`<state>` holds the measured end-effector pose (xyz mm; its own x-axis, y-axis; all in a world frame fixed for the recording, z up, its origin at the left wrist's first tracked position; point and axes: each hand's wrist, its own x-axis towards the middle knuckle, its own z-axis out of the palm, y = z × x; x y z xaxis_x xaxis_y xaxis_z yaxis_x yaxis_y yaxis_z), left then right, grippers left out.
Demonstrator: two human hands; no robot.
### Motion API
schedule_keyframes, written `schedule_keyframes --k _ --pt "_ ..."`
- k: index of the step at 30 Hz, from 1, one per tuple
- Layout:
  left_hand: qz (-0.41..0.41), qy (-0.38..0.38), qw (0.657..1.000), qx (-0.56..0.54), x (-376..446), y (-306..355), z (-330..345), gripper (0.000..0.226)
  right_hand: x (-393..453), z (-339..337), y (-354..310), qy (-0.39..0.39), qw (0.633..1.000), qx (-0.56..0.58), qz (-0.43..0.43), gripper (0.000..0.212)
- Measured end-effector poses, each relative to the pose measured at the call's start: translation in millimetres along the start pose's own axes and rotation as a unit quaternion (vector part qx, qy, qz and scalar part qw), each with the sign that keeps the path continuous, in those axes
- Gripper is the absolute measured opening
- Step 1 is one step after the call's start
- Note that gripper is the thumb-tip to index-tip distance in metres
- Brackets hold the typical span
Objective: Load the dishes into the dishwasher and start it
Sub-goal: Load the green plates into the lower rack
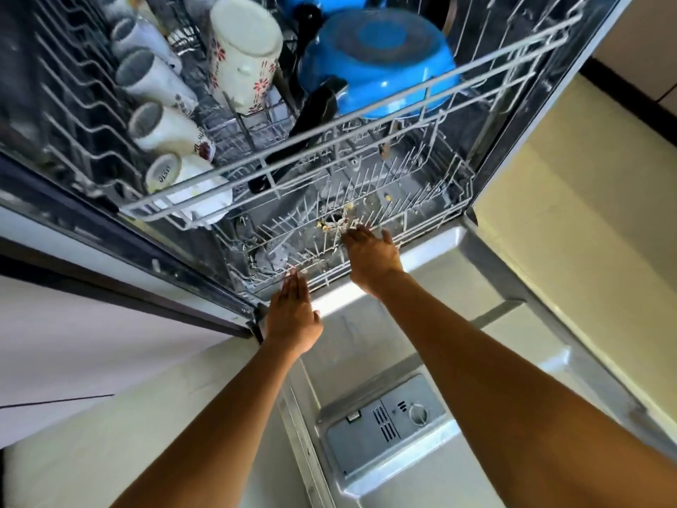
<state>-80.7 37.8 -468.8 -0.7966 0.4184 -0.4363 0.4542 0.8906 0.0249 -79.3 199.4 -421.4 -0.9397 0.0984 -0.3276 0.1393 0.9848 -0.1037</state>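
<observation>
A pale kitchen floor (571,199) is framing the open dishwasher's steel door (370,346). My left hand (293,317) is pressing flat, fingers straight, against the wire lower rack (432,199); my right hand (370,256) is curling over its front rim. The rack's long axis is running left-right. Above, white mugs (157,78) and a glossy blue pan (381,64) are lying inverted in the upper rack (520,49).
</observation>
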Motion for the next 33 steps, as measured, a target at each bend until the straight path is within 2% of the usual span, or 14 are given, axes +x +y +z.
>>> schedule_keyframes --k 7,15,33 --pt "-0.003 -0.042 0.999 -0.028 -47.8 23.7 20.1 0.074 -58.1 17.2 7.3 -0.018 1.000 -0.009 -0.001 0.060" --pt "0.015 -0.032 0.998 -0.059 -106.8 53.5 35.5 0.073 -123.3 26.4 12.2 -0.011 0.999 -0.046 0.008 0.056" --pt "0.025 -0.052 0.996 -0.067 -240.9 118.0 64.3 0.071 -271.2 43.3 27.6 0.005 1.000 0.012 0.019 0.057"
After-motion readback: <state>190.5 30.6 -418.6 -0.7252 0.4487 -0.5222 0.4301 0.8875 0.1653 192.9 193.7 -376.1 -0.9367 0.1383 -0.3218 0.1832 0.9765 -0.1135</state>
